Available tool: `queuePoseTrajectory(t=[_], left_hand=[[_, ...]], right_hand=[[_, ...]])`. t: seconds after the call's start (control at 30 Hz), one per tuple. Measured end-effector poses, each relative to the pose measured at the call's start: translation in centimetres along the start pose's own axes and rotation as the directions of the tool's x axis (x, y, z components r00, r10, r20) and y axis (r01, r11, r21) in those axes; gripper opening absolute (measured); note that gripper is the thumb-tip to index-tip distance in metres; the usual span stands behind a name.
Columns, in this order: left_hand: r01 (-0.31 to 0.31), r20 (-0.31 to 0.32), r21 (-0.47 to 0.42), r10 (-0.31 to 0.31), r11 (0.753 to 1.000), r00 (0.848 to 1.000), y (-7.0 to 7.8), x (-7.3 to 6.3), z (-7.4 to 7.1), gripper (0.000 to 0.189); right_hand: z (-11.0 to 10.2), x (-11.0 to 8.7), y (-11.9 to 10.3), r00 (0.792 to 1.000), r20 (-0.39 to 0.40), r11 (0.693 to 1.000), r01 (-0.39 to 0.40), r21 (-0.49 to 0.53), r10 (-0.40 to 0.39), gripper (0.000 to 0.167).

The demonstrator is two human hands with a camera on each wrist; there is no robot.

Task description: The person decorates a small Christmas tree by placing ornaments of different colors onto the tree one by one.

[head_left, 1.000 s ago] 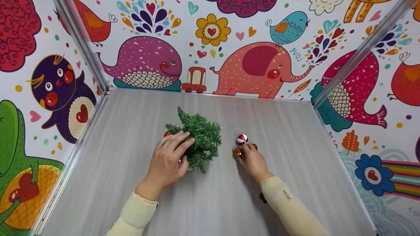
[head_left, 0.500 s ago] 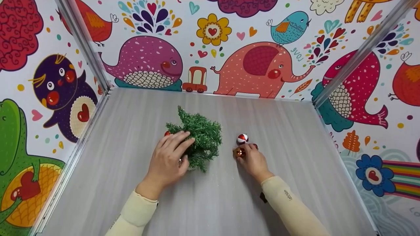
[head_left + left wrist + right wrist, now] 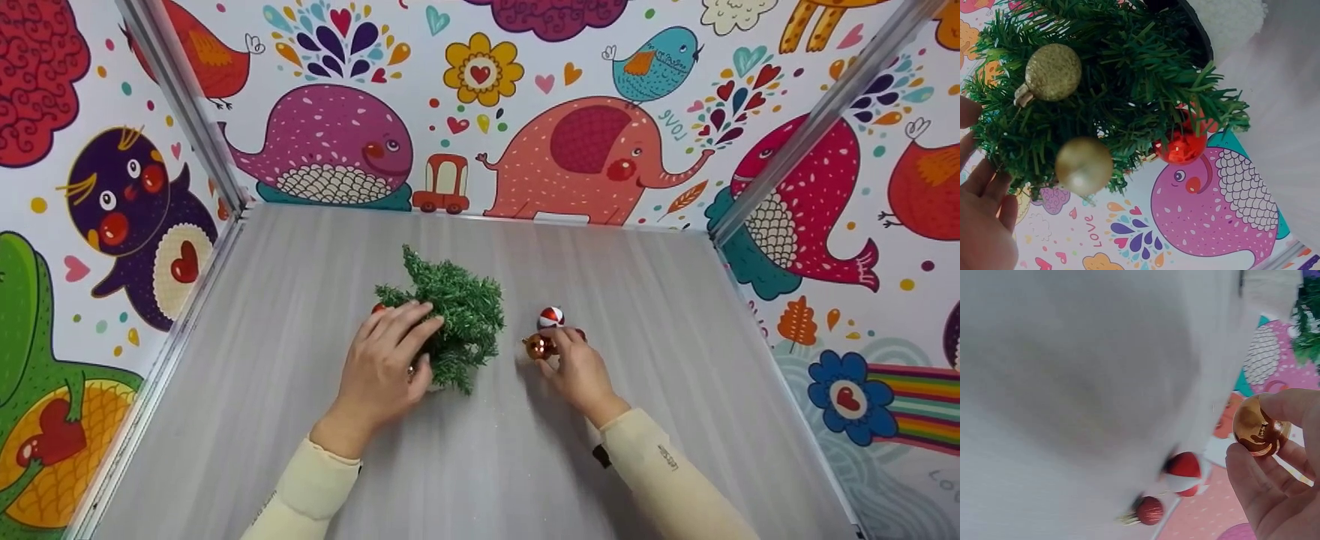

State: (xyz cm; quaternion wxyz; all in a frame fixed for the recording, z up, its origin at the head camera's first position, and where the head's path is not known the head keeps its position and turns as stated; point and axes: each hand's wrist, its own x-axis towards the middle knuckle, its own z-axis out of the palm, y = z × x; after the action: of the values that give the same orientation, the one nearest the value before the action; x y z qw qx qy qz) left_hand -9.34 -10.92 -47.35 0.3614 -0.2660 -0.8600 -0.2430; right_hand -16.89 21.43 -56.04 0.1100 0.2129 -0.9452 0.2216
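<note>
A small green artificial Christmas tree stands mid-table, its tip pointing away. My left hand rests against its near left side, fingers extended onto the branches. In the left wrist view, a glittery gold bauble, a matte gold bauble and a shiny red bauble hang on the tree, beside the fingers. To the right, my right hand pinches a shiny copper-gold bauble between thumb and fingers. Close by on the table lie a red-and-white bauble and a smaller red bauble.
The grey wood-grain table is bounded by walls printed with cartoon animals. Metal rails run up the back corners. A white, fluffy-looking tree base shows in the left wrist view.
The copper-gold bauble has shifted slightly left and turned in my right hand, showing more of its surface. My left hand and the tree stay in place.
</note>
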Motion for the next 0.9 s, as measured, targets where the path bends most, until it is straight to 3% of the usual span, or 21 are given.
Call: queuePoseTrajectory(t=[0.27, 0.7, 0.9], left_hand=[[-0.025, -0.049, 0.012, 0.025, 1.0, 0.999, 0.0, 0.0, 0.2, 0.046], [-0.068, -0.086, 0.037, 0.071, 0.997, 0.994, 0.5, 0.3, 0.3, 0.042], [-0.122, -0.096, 0.064, 0.128, 0.99, 0.987, 1.0, 0.4, 0.6, 0.035]], right_hand=[[-1.7, -0.2, -2.0, 0.981, -0.09, 0.985, 0.171, -0.004, -0.171, 0.048], [-4.3, -1.0, -5.1, 0.962, -0.097, 0.963, 0.261, 0.072, -0.254, 0.052], [-4.9, -1.0, -6.4, 0.945, -0.11, 0.942, 0.32, 0.098, -0.309, 0.051]])
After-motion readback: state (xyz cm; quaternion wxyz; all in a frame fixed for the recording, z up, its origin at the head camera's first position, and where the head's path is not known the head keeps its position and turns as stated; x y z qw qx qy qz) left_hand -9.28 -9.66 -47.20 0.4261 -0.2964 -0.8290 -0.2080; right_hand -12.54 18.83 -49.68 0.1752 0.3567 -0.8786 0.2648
